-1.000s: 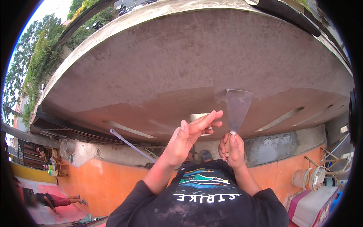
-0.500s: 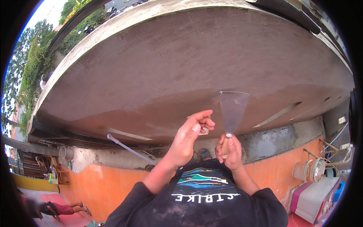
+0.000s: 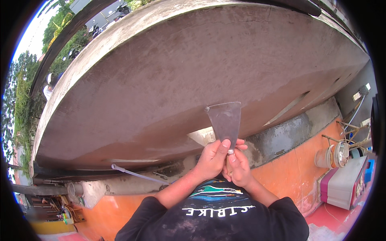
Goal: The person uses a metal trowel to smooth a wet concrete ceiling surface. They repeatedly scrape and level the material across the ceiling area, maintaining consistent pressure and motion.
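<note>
A putty knife (image 3: pixel 226 122) with a wide flat metal blade points up and away from my chest, in front of the wall. My right hand (image 3: pixel 239 169) is wrapped round its handle, most of which the fingers hide. At the base of the blade, my left hand (image 3: pixel 212 160) grips it, thumb pressed on the near face and fingers behind. Ahead rises a large grey-brown plastered wall (image 3: pixel 161 76), darker and smoother-looking along its lower band. Behind the blade, a pale opening (image 3: pixel 203 136) shows in the wall.
A pale pipe (image 3: pixel 138 174) sticks out at lower left. Right of my hands lies a ledge with a wet grey patch (image 3: pixel 285 134), bordered by an orange surface (image 3: pixel 281 182). Buckets (image 3: pixel 341 154) and a grey-and-purple box (image 3: pixel 341 186) stand at right. Another person (image 3: pixel 48 92) is beyond the wall's left edge.
My left hand, apart from the tool before, has moved right and down and taken hold of the blade's base. The putty knife has shifted left and tilted slightly left. The view has turned a little.
</note>
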`<state>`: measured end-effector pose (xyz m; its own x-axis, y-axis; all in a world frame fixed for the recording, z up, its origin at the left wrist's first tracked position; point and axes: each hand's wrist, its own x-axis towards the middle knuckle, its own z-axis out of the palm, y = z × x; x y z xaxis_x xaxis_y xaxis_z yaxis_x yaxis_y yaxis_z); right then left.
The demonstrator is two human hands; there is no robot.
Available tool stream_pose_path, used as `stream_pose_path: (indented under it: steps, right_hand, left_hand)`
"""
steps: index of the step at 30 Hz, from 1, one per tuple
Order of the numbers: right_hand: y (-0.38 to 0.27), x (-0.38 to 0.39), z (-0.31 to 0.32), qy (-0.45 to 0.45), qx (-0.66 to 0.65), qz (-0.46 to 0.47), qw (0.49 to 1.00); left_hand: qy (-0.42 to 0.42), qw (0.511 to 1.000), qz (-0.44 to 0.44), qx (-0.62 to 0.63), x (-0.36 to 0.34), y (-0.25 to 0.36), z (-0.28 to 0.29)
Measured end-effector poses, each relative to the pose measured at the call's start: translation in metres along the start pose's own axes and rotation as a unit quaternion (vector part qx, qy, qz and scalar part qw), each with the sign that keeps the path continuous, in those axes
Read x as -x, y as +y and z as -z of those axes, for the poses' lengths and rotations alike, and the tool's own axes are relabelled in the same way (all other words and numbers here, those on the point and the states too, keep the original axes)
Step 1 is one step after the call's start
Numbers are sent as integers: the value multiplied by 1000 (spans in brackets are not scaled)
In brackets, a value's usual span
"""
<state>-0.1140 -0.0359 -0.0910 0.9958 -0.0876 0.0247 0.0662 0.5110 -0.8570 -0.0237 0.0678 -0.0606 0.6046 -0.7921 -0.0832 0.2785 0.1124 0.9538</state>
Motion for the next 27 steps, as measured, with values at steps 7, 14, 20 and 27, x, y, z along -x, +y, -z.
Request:
stream_pose_path:
  steps: [7, 14, 20, 27]
  right_hand:
    - [1, -9, -8, 7, 8, -22, 1000]
    - [-22, -23, -13, -31, -53, 34, 998]
    - [-21, -2, -6, 23, 45, 17, 999]
    - [-5, 0, -1, 8, 42, 5, 999]
  left_hand:
    - [28, 997, -16, -64, -1, 10, 3]
    - [-8, 990, -109, -92, -12, 53, -2]
    - [-4, 999, 23, -48, -4, 29, -13]
    - [35, 999, 14, -24, 1, 6, -8]
